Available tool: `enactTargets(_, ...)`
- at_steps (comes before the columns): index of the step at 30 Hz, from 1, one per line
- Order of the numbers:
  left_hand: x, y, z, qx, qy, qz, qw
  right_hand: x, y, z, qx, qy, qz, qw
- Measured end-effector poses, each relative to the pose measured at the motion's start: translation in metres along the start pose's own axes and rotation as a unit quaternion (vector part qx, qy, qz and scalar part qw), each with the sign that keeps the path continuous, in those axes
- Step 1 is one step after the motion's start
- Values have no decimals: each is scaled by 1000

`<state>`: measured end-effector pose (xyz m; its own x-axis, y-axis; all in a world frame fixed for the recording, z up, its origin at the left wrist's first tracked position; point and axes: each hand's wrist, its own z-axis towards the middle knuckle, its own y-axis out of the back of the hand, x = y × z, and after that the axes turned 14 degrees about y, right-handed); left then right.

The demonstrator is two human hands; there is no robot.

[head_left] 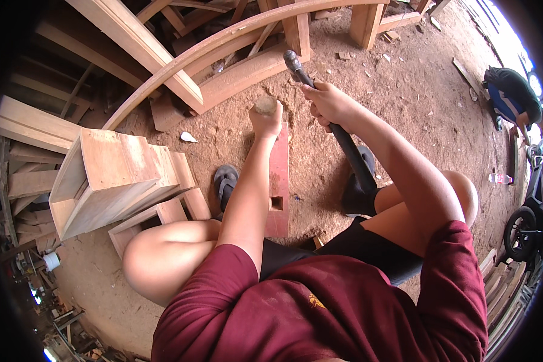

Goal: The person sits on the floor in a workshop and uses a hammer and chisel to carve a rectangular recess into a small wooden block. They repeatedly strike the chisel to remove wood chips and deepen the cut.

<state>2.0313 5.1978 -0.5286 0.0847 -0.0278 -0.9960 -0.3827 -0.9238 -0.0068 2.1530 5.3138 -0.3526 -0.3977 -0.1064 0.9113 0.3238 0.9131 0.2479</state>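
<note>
My left hand [266, 123] is closed in a fist around an upright tool, apparently a chisel; only the round, worn end of its wooden handle [264, 105] shows, and its blade is hidden. It stands over the far end of a reddish wooden board [277, 169] lying between my feet. A square hole [277, 203] is cut in the board's nearer part. To the right, my right hand [332, 107] grips a hammer [350, 151] by its long dark handle. The hammer's metal head [292, 62] is raised beyond and to the right of the chisel handle, apart from it.
A curved wooden frame [223, 39] arches across the far side. Pale wooden steps or stacked blocks [127, 169] stand at left. A white scrap [188, 137] lies on the sawdust-strewn ground [404, 96]. At far right, a person [513, 90] bends near a wheeled vehicle [522, 232] and a bottle [501, 178].
</note>
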Motion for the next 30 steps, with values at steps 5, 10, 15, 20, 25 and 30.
enactTargets(5,-8,2,-5,42,-76,46,995,45,-2,-25,-74,160,-178,968)
enactTargets(10,-9,0,-7,45,-80,55,994,57,-5,-41,-190,345,-225,891)
enactTargets(15,-8,-2,-8,27,-89,29,995,18,-32,-38,45,164,-481,860)
enactTargets(20,-1,5,1,48,-61,92,993,17,-14,-28,-76,274,-342,896)
enactTargets(25,-3,0,-1,41,-73,48,995,-2,-29,-31,-111,340,-299,885)
enactTargets(30,-6,2,-8,-17,-52,68,996,-51,-20,0,27,132,-338,932)
